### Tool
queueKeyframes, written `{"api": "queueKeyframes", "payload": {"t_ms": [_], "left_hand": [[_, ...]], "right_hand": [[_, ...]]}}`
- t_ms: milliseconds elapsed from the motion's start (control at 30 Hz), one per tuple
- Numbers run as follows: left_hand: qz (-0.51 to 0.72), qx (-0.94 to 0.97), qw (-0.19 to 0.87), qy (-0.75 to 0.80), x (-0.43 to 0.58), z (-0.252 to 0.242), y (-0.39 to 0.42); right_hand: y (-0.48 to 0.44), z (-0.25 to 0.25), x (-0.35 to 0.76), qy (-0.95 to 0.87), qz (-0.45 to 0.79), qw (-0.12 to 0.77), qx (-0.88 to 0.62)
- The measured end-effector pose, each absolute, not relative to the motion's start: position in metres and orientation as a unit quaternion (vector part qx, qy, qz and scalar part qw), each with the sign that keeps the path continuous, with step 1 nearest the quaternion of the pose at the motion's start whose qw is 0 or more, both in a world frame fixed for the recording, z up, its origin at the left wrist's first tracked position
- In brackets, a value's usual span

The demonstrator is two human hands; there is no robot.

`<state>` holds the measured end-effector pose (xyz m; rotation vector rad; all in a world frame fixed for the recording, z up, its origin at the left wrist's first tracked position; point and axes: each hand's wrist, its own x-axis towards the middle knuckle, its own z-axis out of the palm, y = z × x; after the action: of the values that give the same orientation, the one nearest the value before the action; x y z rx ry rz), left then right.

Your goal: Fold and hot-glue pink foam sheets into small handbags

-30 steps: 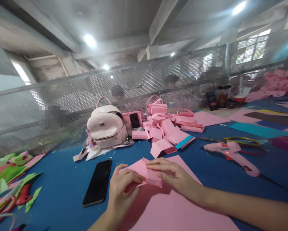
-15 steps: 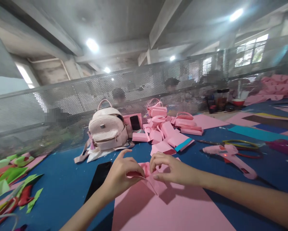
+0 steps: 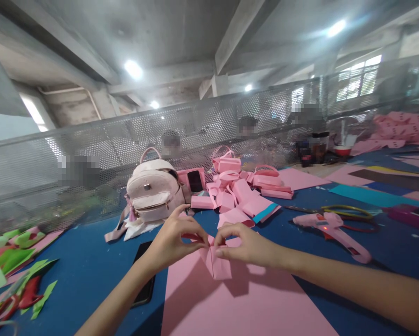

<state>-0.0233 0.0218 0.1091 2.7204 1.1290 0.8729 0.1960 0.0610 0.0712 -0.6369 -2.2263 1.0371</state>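
Observation:
A small folded pink paper piece [image 3: 217, 267] is pinched between both hands, just over a large pink sheet [image 3: 244, 305] on the blue table. My left hand [image 3: 181, 238] grips its left upper edge with thumb and fingertips, the index finger raised. From the right, my right hand [image 3: 242, 245] pinches the same piece close beside the left fingertips. A crease runs down the middle of the paper. Its far side is hidden behind my fingers. Partly under my left forearm lies a black phone [image 3: 144, 280].
A pink glue gun [image 3: 331, 228] with a lit red light lies right, beside yellow-handled scissors [image 3: 349, 212]. Folded pink paper pieces [image 3: 244, 191] are heaped behind my hands. A pale backpack [image 3: 155, 186] stands against the perforated metal screen [image 3: 202, 121]. Green scraps [image 3: 10, 261] lie left.
My hands have drawn closer together, and the paper's two edges now meet at a central fold. The view has shifted slightly, and more of the black phone's near end shows.

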Motion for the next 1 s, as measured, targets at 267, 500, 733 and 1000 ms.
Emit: {"api": "queueKeyframes", "payload": {"t_ms": [267, 500, 733, 1000], "left_hand": [[0.253, 0.899, 0.024, 0.358, -0.022, 0.113, 0.019], [0.261, 0.898, 0.025, 0.353, -0.024, 0.109, 0.02], [0.278, 0.892, 0.029, 0.356, -0.024, 0.107, 0.021], [0.279, 0.892, 0.035, 0.353, -0.024, 0.108, 0.021]], "right_hand": [[0.057, 0.065, 0.189, -0.821, 0.431, 0.297, -0.23], [0.056, 0.059, 0.186, -0.801, 0.465, 0.303, -0.225], [0.056, 0.06, 0.184, -0.791, 0.481, 0.309, -0.218], [0.057, 0.061, 0.183, -0.787, 0.495, 0.294, -0.223]]}}
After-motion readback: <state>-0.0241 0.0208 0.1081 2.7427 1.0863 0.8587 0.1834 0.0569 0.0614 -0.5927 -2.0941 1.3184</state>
